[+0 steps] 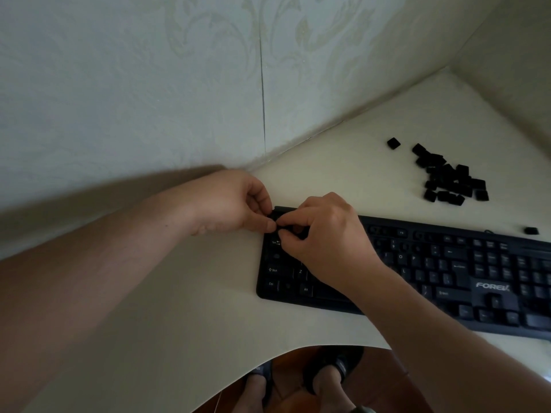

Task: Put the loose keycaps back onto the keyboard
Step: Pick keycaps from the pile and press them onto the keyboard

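Here both hands, left hand [235, 204] and right hand [325, 234], meet fingertips-together over the keyboard [447, 263] far-left corner, apparently pinching a keycap; the loose pile [453, 180] lies well right.

A black keyboard [432, 272] with pale grey lettering lies on a cream-white table [179, 323], lower right of frame. Black keycaps [450, 177] dot the upper right; pale green wallpaper [208, 55] bearing a beige floral pattern fills the top.
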Motion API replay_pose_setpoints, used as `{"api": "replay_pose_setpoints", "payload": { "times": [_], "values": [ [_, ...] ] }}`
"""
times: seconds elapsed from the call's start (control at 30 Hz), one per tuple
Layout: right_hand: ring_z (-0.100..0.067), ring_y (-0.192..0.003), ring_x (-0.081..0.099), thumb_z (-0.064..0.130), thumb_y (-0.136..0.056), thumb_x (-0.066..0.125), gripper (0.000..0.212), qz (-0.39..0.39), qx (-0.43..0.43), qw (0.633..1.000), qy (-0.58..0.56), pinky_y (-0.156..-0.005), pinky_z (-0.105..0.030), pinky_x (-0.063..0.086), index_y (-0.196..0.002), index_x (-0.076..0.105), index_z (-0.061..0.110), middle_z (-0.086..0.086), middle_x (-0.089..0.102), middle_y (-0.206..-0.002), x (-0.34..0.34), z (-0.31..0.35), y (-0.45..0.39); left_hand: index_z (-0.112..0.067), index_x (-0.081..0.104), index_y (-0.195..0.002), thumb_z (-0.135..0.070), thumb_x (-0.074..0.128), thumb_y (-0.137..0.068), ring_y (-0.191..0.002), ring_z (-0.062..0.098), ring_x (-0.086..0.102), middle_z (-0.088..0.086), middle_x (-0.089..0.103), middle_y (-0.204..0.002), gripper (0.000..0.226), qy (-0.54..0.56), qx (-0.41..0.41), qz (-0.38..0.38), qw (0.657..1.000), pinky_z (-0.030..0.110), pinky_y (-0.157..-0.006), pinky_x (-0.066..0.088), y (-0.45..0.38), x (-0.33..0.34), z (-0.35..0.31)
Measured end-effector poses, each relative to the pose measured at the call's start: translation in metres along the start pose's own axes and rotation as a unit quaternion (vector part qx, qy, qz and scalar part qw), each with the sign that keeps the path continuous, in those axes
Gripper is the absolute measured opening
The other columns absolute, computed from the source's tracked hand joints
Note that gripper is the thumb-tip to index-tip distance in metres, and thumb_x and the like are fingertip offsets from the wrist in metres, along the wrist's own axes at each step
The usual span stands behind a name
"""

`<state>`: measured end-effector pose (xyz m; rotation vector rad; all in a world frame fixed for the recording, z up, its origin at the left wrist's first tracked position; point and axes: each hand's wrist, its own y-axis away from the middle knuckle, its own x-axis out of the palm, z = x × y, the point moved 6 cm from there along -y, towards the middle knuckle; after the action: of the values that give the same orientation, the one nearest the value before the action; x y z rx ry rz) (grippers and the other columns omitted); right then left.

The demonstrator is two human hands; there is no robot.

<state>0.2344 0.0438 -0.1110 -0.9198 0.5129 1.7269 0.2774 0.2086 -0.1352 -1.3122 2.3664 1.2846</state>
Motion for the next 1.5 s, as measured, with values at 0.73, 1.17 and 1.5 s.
{"api": "replay_pose_setpoints", "payload": {
  "times": [0.73,1.17,1.5],
  "values": [
    [-0.024,-0.067,0.054,0.026,-0.082,0.072,0.008,-0.014,0.007,1.0,-0.012,-0.068,-0.041,0.051,-0.08,0.081,0.025,0.009,0.063,-0.064,0.004,-0.005,0.001,-0.024,0.073,-0.081,-0.029,0.089,-0.075,-0.05,-0.003,0.054,-0.013,0.068,-0.063,0.017,-0.042,-0.002,-0.025,0.999,0.016,-0.047,0.04,0.006,0.002,-0.011],
    [0.003,-0.086,0.064,0.027,-0.094,0.069,0.013,-0.114,0.223,0.964,-0.089,-0.073,-0.014,0.051,-0.1,0.075,0.037,0.022,0.069,-0.093,-0.085,-0.074,0.023,-0.028,0.069,-0.094,-0.042,0.09,-0.073,-0.074,0.013,0.074,-0.005,0.077,-0.081,0.032,-0.082,-0.017,0.003,0.997,0.032,-0.073,0.059,0.002,0.001,-0.02],
    [-0.011,-0.093,0.061,0.014,-0.091,0.071,0.018,-0.07,0.068,0.995,-0.012,-0.085,-0.032,0.054,-0.104,0.079,0.023,0.011,0.07,-0.095,-0.073,-0.047,0.036,-0.017,0.07,-0.1,-0.027,0.083,-0.088,-0.07,0.011,0.074,-0.001,0.077,-0.077,0.02,-0.035,-0.039,0.079,0.996,0.028,-0.066,0.058,0.0,0.003,-0.025]
  ]
}}
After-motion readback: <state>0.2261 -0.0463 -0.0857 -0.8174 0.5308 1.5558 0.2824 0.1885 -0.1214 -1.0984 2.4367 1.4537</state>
